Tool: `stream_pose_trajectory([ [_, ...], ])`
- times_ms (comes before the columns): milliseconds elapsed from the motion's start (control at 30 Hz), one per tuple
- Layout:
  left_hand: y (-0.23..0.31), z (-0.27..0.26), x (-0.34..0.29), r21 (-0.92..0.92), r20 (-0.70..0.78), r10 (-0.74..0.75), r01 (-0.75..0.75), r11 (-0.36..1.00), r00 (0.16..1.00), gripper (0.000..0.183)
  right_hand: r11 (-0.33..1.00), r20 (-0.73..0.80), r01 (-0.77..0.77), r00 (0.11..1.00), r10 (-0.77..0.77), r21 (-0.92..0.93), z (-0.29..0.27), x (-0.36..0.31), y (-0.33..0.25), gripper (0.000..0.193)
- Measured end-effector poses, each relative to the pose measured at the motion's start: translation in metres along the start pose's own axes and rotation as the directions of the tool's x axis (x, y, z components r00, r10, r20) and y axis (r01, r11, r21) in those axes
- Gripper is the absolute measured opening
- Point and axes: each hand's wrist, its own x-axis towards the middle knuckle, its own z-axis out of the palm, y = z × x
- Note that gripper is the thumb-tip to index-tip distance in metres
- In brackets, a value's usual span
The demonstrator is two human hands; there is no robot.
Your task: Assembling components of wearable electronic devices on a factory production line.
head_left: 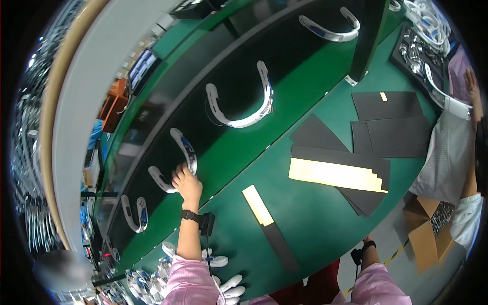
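My left hand [187,184] reaches over the green ledge beyond the table, its fingers curled round the bend of a white U-shaped band [186,147]. The hand covers much of that bend. Another white U-shaped band [249,118] with a thin wire lies to its right, and one more [135,223] to its left. My right hand [368,239] hangs low past the near table edge; its fingers are mostly hidden behind the wrist strap, and I see nothing in it.
Black sheets [391,137] and pale yellow strips [335,174] lie on the green table [229,229]. White bands [152,277] pile up at the near left. A dark post [367,46] stands at the back. At right, a co-worker's hand [473,86] is near a parts tray [412,53] and another band.
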Motion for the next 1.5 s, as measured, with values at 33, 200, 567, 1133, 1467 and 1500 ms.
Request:
stream_pose_trajectory([
  [33,0.025,-0.009,0.013,-0.133,-0.119,0.127,-0.143,0.981,0.985,0.079,1.000,0.021,-0.010,1.000,0.010,-0.024,0.022,-0.010,-0.002,0.060],
  [200,0.144,-0.049,0.088,-0.275,-0.158,0.578,-0.598,0.753,0.800,0.074,0.981,0.180,0.044,0.984,-0.009,-0.191,0.199,-0.071,-0.084,0.060],
  [567,0.171,-0.113,0.029,-0.716,-0.227,0.349,-0.399,0.573,0.909,0.027,0.773,0.583,0.437,0.805,-0.109,-0.460,0.180,-0.096,-0.180,0.059],
  [1133,0.008,-0.282,-0.255,-0.869,0.480,0.408,0.484,0.102,0.777,0.034,-0.475,0.940,0.880,-0.136,-0.313,-0.030,0.202,-0.501,-0.477,0.038],
  [1467,-0.036,-0.251,-0.274,-0.887,0.444,0.498,0.442,0.131,0.745,0.041,-0.543,0.982,0.825,0.071,-0.172,-0.155,0.259,-0.470,-0.434,0.018],
  [1500,-0.037,-0.259,-0.271,-0.881,0.452,0.506,0.456,0.124,0.735,0.041,-0.525,0.980,0.831,0.107,-0.169,-0.181,0.260,-0.473,-0.435,0.017],
])
